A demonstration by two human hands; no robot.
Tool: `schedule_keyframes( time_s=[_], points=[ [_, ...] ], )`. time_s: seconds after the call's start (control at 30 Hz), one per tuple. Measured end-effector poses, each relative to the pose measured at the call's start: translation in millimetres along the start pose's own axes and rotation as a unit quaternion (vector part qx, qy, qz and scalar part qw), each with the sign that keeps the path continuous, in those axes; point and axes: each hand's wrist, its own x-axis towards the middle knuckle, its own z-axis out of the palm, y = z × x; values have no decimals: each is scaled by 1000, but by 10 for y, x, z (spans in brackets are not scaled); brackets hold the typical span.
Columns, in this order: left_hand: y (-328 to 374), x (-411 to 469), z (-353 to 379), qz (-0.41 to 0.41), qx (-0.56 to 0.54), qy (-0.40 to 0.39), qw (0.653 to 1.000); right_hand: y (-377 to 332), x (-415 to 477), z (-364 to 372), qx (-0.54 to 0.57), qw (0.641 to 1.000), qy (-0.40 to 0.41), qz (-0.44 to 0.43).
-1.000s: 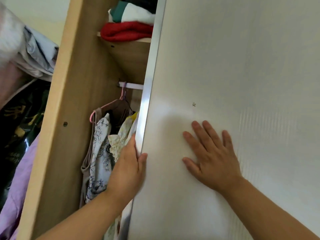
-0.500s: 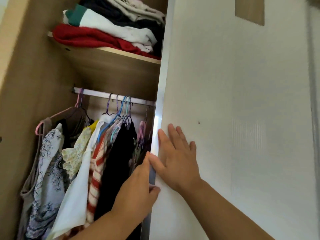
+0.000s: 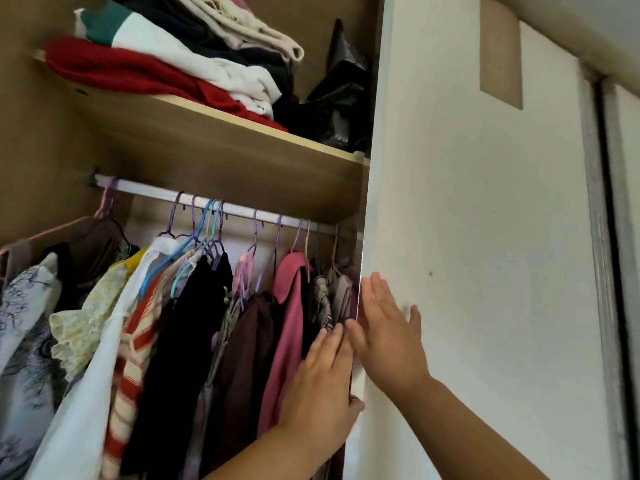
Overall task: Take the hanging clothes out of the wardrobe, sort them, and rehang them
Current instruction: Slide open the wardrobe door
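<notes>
Head view. Looks up into the wardrobe (image 3: 41,161), open on the left and covered on the right by a white sliding door (image 3: 485,254).

Shows the hanging clothes (image 3: 242,358) crowded on coloured hangers (image 3: 207,230) along a white rail (image 3: 156,192), just under a wooden shelf (image 3: 221,150). Runs, from the left:
- a pale flowered piece (image 3: 24,323)
- a yellowish frilled blouse (image 3: 86,317)
- a white garment (image 3: 86,403)
- a red-and-cream striped top (image 3: 128,372)
- a black garment (image 3: 173,358)
- a pink garment (image 3: 287,327)
- greyish pieces pressed close to the door's metal edge (image 3: 363,220)

Leaves almost no slack between garments at the right end. Leaves a bare stretch of rail between the far-left pink hanger (image 3: 107,202) and the next hooks.

Sets the left hand (image 3: 318,386) at that edge, on the clothes' side. Keeps its fingers straight and close together along the edge, the thumb tip showing round on the door's front. Grips no garment.

Lays the right hand (image 3: 388,341) flat on the door's face just beside the edge, fingers straight and spread, holding nothing. Brings the two hands nearly together across the edge.

Carries on the shelf a stack of folded clothes, a red one (image 3: 121,71) lowest. Beside the stack, a black plastic bag (image 3: 339,98) stands against the door's edge.

Bears a brown rectangular patch (image 3: 500,53) high on the door, with a grey frame strip (image 3: 599,271) at the door's far right.
</notes>
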Motion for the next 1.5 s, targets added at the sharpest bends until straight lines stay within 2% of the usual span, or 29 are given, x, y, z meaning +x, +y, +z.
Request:
schedule_keyframes(
  time_s=[0.4,0.63,0.9,1.1,1.17,1.27,1.37,1.5],
  points=[
    [379,306,511,24,-31,-44,998,670,34,55,-24,999,7,37],
    [527,461,753,23,-20,-68,997,942,42,144,26,999,29,36],
    [610,471,870,27,-30,-44,998,1077,39,201,81,996,47,14],
    [524,423,532,39,-2,-123,992,1005,6,226,63,996,51,40],
    [387,349,346,63,35,-148,986,900,-45,250,73,992,88,43],
    [78,131,1,44,83,-139,986,578,-125,268,105,983,148,-36],
    [-212,-145,-444,12,129,-118,985,113,-160,292,133,968,148,-152],
    [-550,-481,-1181,-22,193,-57,979,-663,-142,226,180,953,132,-205]
  ],
)
